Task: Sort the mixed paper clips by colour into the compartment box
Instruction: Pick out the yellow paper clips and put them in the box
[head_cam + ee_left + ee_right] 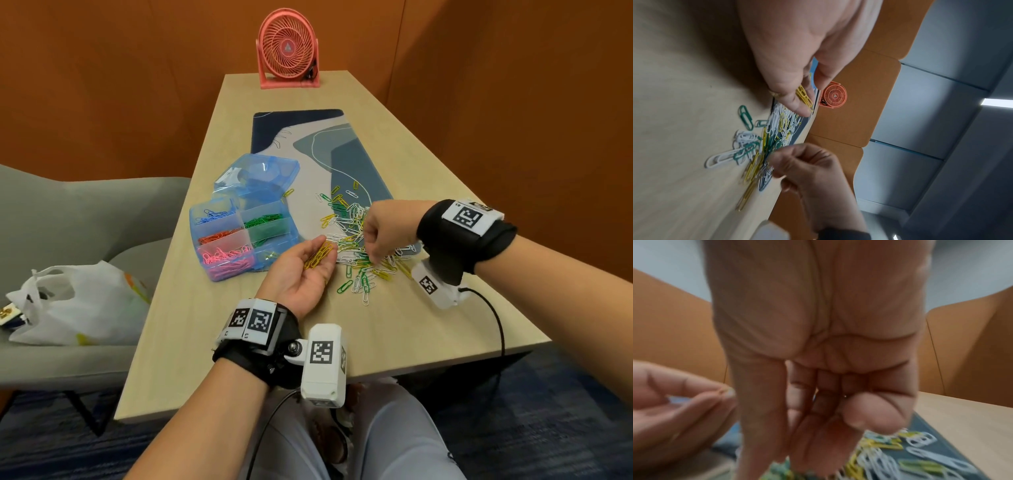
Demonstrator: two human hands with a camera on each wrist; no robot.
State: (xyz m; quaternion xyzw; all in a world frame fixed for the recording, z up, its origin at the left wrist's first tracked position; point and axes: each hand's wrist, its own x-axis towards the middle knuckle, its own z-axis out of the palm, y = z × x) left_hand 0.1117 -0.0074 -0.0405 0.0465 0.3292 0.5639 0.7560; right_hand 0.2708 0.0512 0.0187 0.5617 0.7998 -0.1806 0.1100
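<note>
A mixed pile of yellow, green and white paper clips [352, 240] lies on the near end of the desk mat and spills onto the table. My left hand [308, 267] is palm up beside the pile, fingers curled round several yellow clips [318, 256]; the left wrist view shows these yellow clips [803, 95] between thumb and fingers. My right hand [378, 255] reaches down into the pile [890, 456] with bunched fingers; blur hides whether it holds a clip. The blue compartment box [194, 226] stands left, lid open, with blue, green, orange, pink and yellow clips in separate compartments.
The box's open lid [257, 174] rests behind it on the patterned desk mat [342, 154]. A pink fan [288, 48] stands at the table's far end. A grey chair with a white plastic bag [78, 301] is on the left. A black cable [493, 315] crosses the table's near right corner.
</note>
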